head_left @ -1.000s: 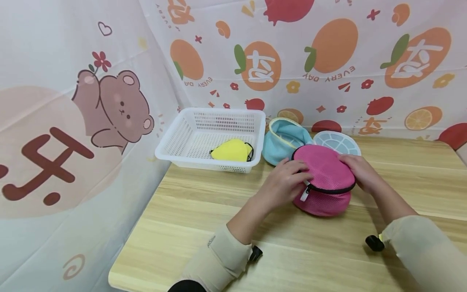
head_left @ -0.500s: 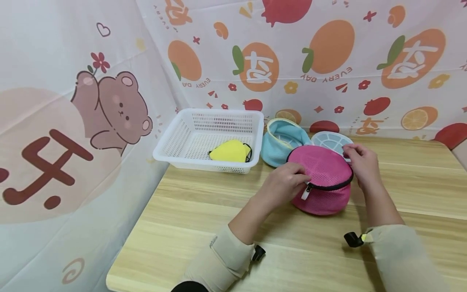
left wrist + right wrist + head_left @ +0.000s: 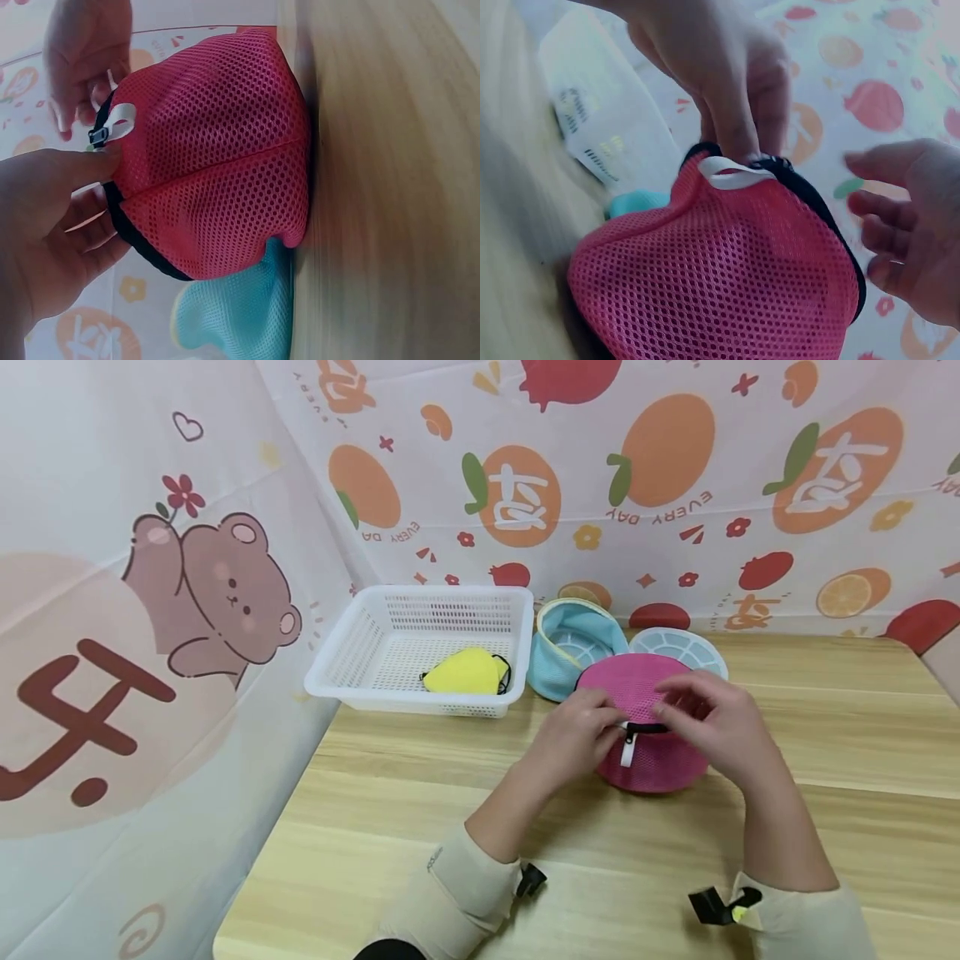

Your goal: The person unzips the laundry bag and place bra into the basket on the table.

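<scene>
A pink mesh bag (image 3: 652,768) with a black zipper edge stands on the wooden table. My left hand (image 3: 573,731) pinches that edge beside the white pull tab (image 3: 627,750); the left wrist view shows its thumb on the near side of the rim (image 3: 112,196). Over the bag's right side hovers my right hand (image 3: 720,722), fingers loosely bent. In the right wrist view a gap parts this hand (image 3: 922,232) from the bag (image 3: 727,277), and it holds nothing. Whatever is inside the bag is hidden.
A white plastic basket (image 3: 330,681) stands at the back left, with a yellow pouch-like item (image 3: 465,672) with black cords inside. Behind the pink bag are an unzipped light blue mesh bag (image 3: 551,668) and a round blue gridded piece (image 3: 682,647). A printed cloth hangs behind the table (image 3: 360,827).
My right hand has left the bag's right rim and moved left and towards me, over the bag. My left hand has kept near the zipper pull, its fingers drawing in to pinch the edge.
</scene>
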Demonstrator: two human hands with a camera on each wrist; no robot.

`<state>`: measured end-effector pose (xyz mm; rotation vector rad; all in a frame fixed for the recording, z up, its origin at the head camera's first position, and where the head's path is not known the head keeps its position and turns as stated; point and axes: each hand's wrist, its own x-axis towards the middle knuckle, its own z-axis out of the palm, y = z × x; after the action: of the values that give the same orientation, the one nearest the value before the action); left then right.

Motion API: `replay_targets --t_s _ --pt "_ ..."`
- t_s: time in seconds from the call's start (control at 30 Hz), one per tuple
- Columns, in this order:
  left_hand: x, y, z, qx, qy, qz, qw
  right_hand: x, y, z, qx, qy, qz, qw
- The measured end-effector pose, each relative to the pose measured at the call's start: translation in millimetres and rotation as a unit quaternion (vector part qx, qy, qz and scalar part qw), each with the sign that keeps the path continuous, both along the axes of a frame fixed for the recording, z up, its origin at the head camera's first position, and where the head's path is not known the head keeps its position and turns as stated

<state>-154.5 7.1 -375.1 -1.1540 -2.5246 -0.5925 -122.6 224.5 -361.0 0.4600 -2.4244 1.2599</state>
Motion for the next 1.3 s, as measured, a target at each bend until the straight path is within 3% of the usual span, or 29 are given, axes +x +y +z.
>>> replay_targets --t_s 0.1,0.17,0.33,0.7,1.07,1.3 --pt "-3.2 -3.3 -1.4 0.009 -0.017 -0.002 0.9998 0.8 -6.7 -4.1 0.055 0.035 0.082 0.995" --pt "-4.2 -4.3 -1.8 0.008 -0.025 -0.002 0.9997 -0.6 -10.1 -8.9 0.087 0.049 0.101 0.990" --pt "-3.4 -2.6 -3.4 0.004 -0.040 -0.004 0.9992 -3.1 -14.4 -19.6 0.136 0.067 0.080 0.985" --pt "-6.9 -0.3 -11.2 0.017 -0.044 -0.012 0.9988 -2.6 -18.8 -29.0 0.120 0.106 0.046 0.986" --pt "-13.8 0.0 -14.9 0.055 -0.051 -0.015 0.9971 -8.7 -17.7 -29.1 0.079 0.064 0.030 0.994" --pt "-16.7 2.7 -17.4 0.071 -0.036 -0.029 0.9964 -11.9 -14.4 -29.3 0.079 0.067 0.035 0.994"
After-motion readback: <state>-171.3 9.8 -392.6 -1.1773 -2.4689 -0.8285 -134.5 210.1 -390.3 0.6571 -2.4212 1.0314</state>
